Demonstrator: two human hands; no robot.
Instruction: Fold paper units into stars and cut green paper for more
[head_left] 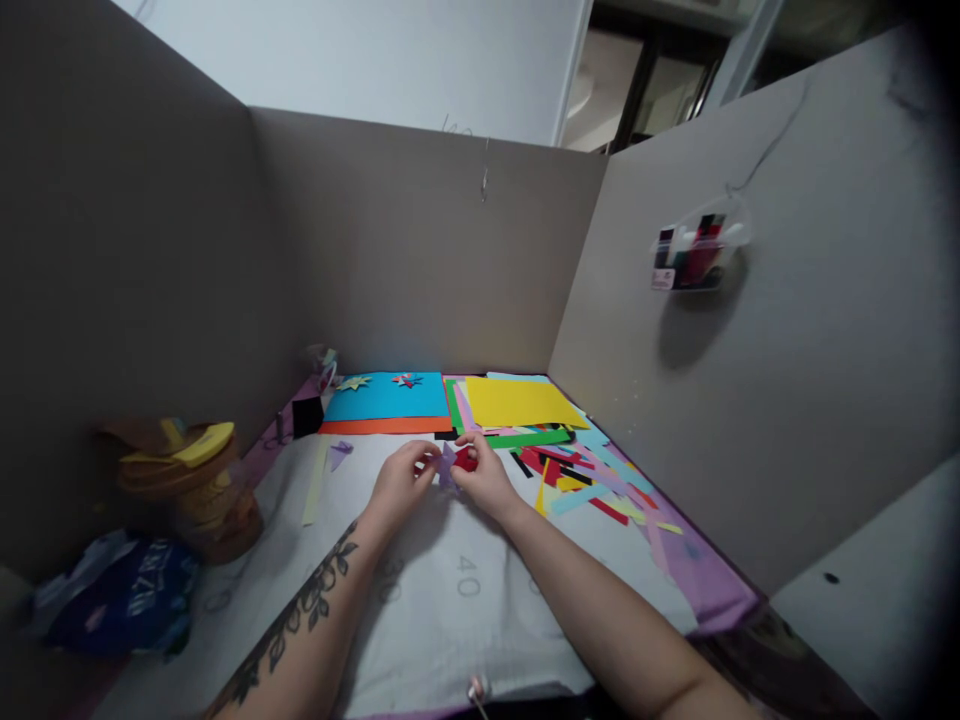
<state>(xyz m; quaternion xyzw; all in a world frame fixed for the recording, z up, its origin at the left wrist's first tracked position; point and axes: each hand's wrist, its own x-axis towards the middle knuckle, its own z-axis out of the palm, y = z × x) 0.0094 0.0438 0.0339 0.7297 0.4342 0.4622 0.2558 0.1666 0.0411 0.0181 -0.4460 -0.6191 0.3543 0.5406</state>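
A small folded paper piece in purple and red point(448, 468) is held between my two hands above the white cloth. My left hand point(403, 480) pinches its purple left side. On the other side, my right hand point(484, 478) grips it by the red part, fingers curled. Fingertips hide some of the folds. Left of my left hand lies another purple folded paper piece point(340, 453), next to a pale yellow-green strip point(315, 485). Two folded paper stars, one yellowish point(353, 383) and one red, white and blue point(407, 380), rest on a blue sheet point(382, 402).
Loose coloured paper strips point(577, 485) spread to the right, below a yellow sheet point(525, 402). A brown container with a yellow lid point(202, 480) and a blue packet point(124, 595) stand at the left. Grey panels point(420, 240) enclose the table; a clear holder point(697, 250) hangs on the right one.
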